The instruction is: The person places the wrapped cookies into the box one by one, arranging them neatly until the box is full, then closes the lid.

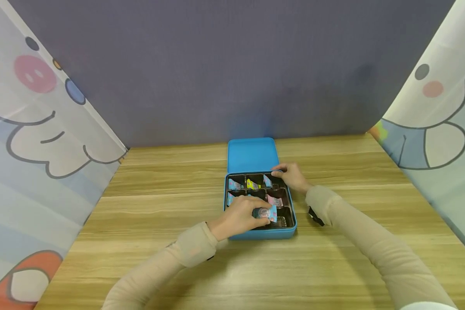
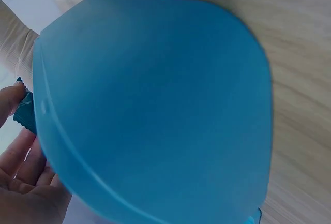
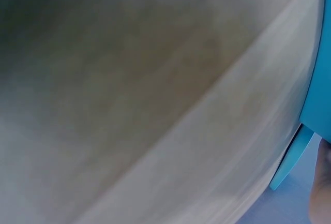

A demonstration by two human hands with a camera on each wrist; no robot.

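A blue tin box [image 1: 263, 234] with a dark divided tray stands on the table, its lid [image 1: 252, 155] folded back. Over the front compartments, my left hand [image 1: 238, 215] pinches a light blue wrapped candy [image 1: 270, 213] between thumb and fingers. The left wrist view shows that candy's wrapper [image 2: 25, 114] beside the tin's underside or wall. At the tin's back right corner, my right hand [image 1: 294, 177] grips the rim. Wrapped candies lie in the tray, among them a yellow candy [image 1: 253, 184], a pink candy [image 1: 275, 201] and a blue candy [image 1: 235, 184]. My left hand hides some compartments.
The wood-grain table [image 1: 159, 185] extends around the tin on both sides and in front. A dark grey partition [image 1: 217, 73] rises behind the lid. Cartoon-printed curtains [image 1: 7, 206] hang at left and right.
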